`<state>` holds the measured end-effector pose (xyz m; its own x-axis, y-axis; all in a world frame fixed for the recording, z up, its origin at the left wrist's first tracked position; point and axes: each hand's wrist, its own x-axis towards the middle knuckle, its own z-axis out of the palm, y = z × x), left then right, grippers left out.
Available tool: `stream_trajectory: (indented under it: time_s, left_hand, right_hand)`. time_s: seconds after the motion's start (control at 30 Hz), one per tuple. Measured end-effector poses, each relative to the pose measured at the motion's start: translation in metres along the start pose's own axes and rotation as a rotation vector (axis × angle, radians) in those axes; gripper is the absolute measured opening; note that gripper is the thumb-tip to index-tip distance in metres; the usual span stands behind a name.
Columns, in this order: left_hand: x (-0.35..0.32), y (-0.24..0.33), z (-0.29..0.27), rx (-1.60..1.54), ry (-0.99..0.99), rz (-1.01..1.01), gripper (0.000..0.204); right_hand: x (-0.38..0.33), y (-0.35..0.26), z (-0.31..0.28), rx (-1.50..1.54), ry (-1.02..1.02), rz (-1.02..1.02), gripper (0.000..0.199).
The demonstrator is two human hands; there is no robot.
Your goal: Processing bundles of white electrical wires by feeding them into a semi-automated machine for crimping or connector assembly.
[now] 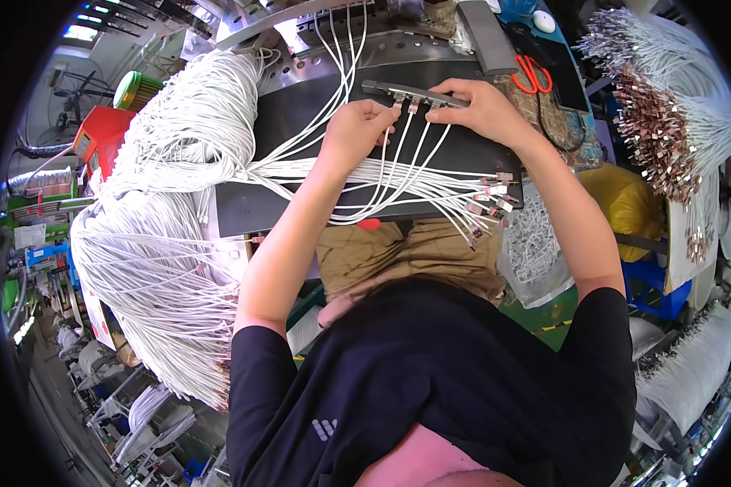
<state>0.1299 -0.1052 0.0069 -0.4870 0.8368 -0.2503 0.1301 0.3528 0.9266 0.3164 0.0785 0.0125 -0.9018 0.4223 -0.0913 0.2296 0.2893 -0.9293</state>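
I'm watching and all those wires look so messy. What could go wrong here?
The loose white cables cross each other on the black work board, so a wrong one might get picked. The left hand and right hand press plugs into the grey metal fixture bar; a fingertip could get pinched.

A black short-sleeved shirt [430, 381] with a small white chest mark. Khaki shorts [406, 256]. Both forearms are bare

Cluttered workshop, black bench top [300, 114], green floor [556, 312] below, blue stool [654, 284] at right, pedestal fan [77, 89] far left, bright ceiling lights [81, 32], what may be shelving [150, 414] lower left
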Motion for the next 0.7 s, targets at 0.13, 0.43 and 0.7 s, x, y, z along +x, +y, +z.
stream_trajectory:
  time_s: [0.13, 0.43, 0.7]
  left_hand:
    - [0.0, 0.001, -0.001, -0.044, 0.016, -0.029, 0.031]
    - [-0.01, 0.011, -0.014, 0.446, 0.066, 0.122, 0.035]
    - [0.057, 0.04, -0.056, -0.542, 0.097, -0.097, 0.055]
  right_hand:
    - [0.002, -0.004, 0.002, 0.018, 0.027, -0.021, 0.045]
    - [0.006, -0.015, -0.008, -0.314, -0.059, -0.035, 0.04]
    - [0.159, -0.032, -0.002, -0.624, 0.575, -0.329, 0.04]
